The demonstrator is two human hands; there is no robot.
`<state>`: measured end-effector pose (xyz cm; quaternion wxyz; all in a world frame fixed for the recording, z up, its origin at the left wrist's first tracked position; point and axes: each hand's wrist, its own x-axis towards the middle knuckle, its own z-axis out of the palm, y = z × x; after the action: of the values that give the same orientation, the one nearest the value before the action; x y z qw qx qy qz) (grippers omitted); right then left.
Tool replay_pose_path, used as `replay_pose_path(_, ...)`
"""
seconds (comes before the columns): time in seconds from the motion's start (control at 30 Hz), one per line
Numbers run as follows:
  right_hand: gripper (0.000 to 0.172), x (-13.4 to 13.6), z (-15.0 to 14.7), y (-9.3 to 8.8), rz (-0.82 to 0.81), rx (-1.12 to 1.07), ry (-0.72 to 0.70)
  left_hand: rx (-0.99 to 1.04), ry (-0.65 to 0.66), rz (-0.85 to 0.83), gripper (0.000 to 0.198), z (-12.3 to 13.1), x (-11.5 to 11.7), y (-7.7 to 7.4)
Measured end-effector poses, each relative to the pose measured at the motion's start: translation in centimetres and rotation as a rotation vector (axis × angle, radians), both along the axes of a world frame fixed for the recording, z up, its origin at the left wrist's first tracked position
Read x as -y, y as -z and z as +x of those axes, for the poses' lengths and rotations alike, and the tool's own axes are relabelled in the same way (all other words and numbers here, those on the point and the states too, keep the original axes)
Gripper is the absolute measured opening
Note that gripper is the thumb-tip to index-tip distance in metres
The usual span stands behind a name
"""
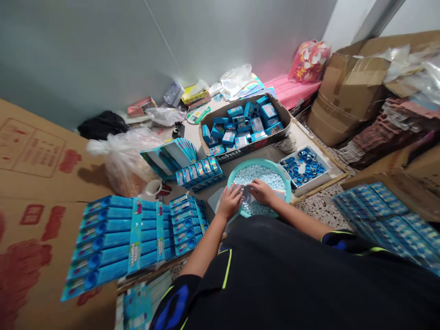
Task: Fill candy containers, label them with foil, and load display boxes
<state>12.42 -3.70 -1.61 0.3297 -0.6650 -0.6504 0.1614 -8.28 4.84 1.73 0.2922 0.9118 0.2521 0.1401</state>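
Note:
A round teal basin (233, 172) full of small white pellets (256, 174) stands right in front of me. Over its near part, my left hand (231, 200) and my right hand (261, 191) come close together. Between them is a thin see-through plastic piece (246, 195), its exact kind too small to make out. The fingers of my left hand bend over its left side, and those of my right hand pinch its right side. A pale translucent sheet (215, 200) lies by the basin's left rim, beside my left wrist.
Behind the basin stands a carton (237, 155) of small blue boxes (237, 123). A white tray (319, 176) of blue rings is at the right. Rows of blue packages (113, 233) fill the left, near a paper cup (154, 188). Large cardboard boxes (357, 82) stand on the right.

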Motion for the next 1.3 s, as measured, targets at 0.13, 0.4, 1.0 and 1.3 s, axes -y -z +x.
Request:
replay_pose_path(0.13,0.026,-0.1,0.1,0.3,0.012,-0.053,0.045,0.127,-0.049,-0.147,0.006,-1.4,2.1,-2.7)
replay_pose_path(0.4,0.035,-2.1,-6.4,-4.5,0.061,-0.233,-0.258,0.422,-0.817,-0.331,0.028,-10.5,5.0,-8.3)
replay_pose_path(1.0,0.018,-4.6,-22.1,-5.2,-0.365,-0.896,-0.544,0.310,-1.182,-0.329,0.023,-17.3,6.1,-8.3)
replay_pose_path(1.3,0.024,-5.3,-22.2,-3.6,-0.438,-0.940,-0.500,0.212,-1.241,-0.224,0.021,-18.6,4.1,-6.7)
